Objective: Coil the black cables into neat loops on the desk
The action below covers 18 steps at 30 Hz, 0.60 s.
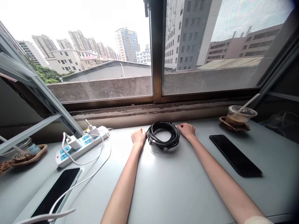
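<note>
- Fingers of the left hand (138, 137) and right hand (187, 130) are curled loosely, knuckles up, each touching a side of the coiled black cable (163, 134); neither closes around it.
- Flanking hands seem to steady the coil.
- Coil lies flat on the table (177, 186) near the window sill, roughly round, slightly wider left-right.

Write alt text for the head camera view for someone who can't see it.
Two bare hands, left hand and right hand, rest on either side of a coiled black cable on a grey desk below a city window. A power strip and two phones lie nearby.
</note>
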Motion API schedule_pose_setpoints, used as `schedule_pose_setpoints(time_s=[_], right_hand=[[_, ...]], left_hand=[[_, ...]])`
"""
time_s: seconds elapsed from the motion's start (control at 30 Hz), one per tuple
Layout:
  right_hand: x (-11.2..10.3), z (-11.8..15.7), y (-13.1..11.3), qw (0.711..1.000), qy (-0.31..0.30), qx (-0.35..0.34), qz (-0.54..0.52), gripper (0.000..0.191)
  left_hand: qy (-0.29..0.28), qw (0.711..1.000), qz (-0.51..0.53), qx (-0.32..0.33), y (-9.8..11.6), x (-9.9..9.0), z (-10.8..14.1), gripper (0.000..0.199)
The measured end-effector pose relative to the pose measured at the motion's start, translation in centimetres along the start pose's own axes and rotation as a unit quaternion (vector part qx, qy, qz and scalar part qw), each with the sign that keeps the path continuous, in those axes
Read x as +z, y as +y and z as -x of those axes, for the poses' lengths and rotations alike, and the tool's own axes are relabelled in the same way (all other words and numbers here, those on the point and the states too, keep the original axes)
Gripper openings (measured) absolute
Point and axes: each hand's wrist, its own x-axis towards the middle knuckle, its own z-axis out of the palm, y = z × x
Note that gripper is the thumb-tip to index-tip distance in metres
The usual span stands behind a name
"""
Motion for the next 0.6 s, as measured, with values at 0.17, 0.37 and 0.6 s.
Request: schedule_pose_setpoints(time_s=[0.17, 0.37, 0.6], right_hand=[[-0.01, -0.19, -0.06, 1.000, -0.002, 0.003, 0.003, 0.035], [-0.25, -0.12, -0.25, 1.000, -0.014, 0.001, 0.002, 0.033], [-0.32, -0.17, -0.32, 1.000, -0.027, -0.004, 0.009, 0.032]], left_hand=[[-0.007, 1.000, -0.003, -0.006, 0.20, -0.19, -0.08, 0.036], [-0.009, 1.000, -0.008, -0.008, 0.26, -0.27, -0.20, 0.037], [-0.021, 1.000, -0.013, -0.009, 0.45, -0.75, -0.26, 0.038]])
